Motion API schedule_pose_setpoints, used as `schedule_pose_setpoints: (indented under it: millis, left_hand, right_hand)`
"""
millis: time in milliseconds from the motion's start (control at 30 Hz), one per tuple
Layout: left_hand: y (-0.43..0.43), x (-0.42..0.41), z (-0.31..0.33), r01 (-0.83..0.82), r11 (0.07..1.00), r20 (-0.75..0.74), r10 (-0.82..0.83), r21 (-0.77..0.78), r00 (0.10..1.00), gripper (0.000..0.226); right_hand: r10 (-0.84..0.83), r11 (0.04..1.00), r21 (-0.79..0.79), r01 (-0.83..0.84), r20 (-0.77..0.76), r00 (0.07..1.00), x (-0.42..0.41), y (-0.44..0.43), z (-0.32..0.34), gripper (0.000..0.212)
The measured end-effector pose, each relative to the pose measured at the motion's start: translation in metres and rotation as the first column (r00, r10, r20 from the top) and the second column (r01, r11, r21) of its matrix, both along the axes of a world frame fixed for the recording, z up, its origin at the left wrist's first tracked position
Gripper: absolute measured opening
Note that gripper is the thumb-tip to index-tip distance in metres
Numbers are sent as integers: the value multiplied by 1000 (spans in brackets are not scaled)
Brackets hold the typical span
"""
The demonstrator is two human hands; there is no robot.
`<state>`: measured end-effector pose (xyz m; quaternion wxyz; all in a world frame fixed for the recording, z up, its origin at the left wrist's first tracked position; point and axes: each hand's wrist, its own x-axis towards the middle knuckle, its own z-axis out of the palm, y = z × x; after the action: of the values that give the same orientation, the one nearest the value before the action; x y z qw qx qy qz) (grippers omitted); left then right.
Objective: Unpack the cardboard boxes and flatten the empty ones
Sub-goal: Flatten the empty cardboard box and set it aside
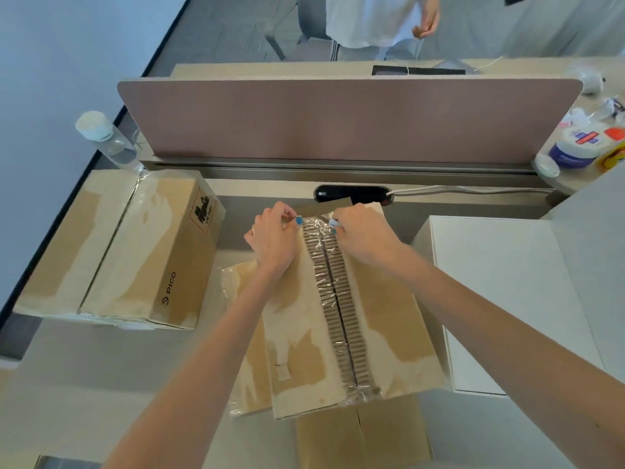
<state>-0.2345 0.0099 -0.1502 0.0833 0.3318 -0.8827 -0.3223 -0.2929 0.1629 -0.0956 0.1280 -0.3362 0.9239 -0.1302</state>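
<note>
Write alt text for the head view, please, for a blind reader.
A left hand and right hand pinch the clear tape at the far end of the seam on a cardboard box. A second taped box sits left of it, a white box right.

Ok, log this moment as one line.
left hand: pinches tape, far seam end | right hand: same | centre box: taped shut

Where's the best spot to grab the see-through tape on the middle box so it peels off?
Grab the clear tape at its far end, where it looks wrinkled and lifted off the box; the left hand and right hand pinch there. It runs as one long strip down the middle seam, so come from the far edge and probably pull toward yourself along it.
</note>
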Motion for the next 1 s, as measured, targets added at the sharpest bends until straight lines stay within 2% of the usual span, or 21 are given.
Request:
schedule_pose_setpoints:
  millis: [133,400,733,1000]
  left_hand:
    - [-9,-4,3,42,998,49,-45,53,998,8]
    - [-14,-2,0,80,991,20,-82,107,996,8]
    - [-8,4,-11,75,995,-65,-79,-66,995,9]
    - [-9,1,-20,79,991,-98,-89,-104,991,16]
  right_hand:
    - [-43,998,-35,43,-5,999,10,-10,0,24]
    - [-124,992,5,124,-77,989,25,-19,5,17]
    - [-93,990,96,99,-71,993,25,-33,4,22]
    - [-59,988,141,61,-15,998,41,-23,2,26]
